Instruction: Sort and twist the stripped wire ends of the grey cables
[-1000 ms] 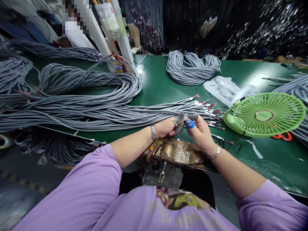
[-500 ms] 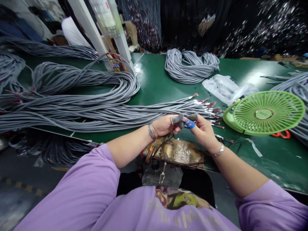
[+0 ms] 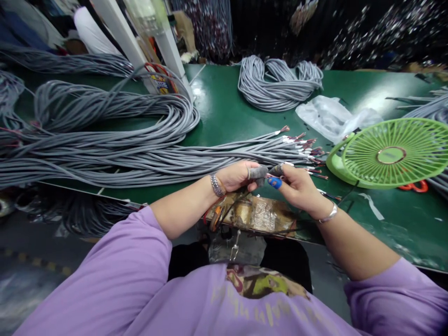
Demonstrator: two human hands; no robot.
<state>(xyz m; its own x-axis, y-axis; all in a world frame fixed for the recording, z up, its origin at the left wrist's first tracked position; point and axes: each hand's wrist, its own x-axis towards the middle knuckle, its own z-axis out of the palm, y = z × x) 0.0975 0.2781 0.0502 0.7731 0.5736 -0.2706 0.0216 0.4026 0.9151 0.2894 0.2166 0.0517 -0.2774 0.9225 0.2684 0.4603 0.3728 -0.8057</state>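
Observation:
My left hand (image 3: 238,176), with grey covers on its fingertips, is closed in a pinch on a cable end. Facing it, my right hand (image 3: 299,187) pinches the thin wires (image 3: 269,175) coming out of that end; blue tape wraps its thumb and a grey cover sits on a finger. The fingertips nearly meet and hide most of the held piece. Just beyond both hands lies a long bundle of grey cables (image 3: 196,157), its stripped wire ends (image 3: 310,150) fanned out toward the right. Below the hands is a tape-wrapped block (image 3: 264,214) at the table edge.
A green fan (image 3: 392,155) stands at the right, beside orange handles (image 3: 415,186). Farther back are a coiled grey cable bundle (image 3: 278,91) and a clear plastic bag (image 3: 325,115). A white post (image 3: 173,42) rises at the back left. An orange-handled tool (image 3: 216,218) hangs near the block.
The view has shifted slightly, so the table sits a little higher. My hands stay together on the cable end, the right hand's fingertips slightly farther from the left's.

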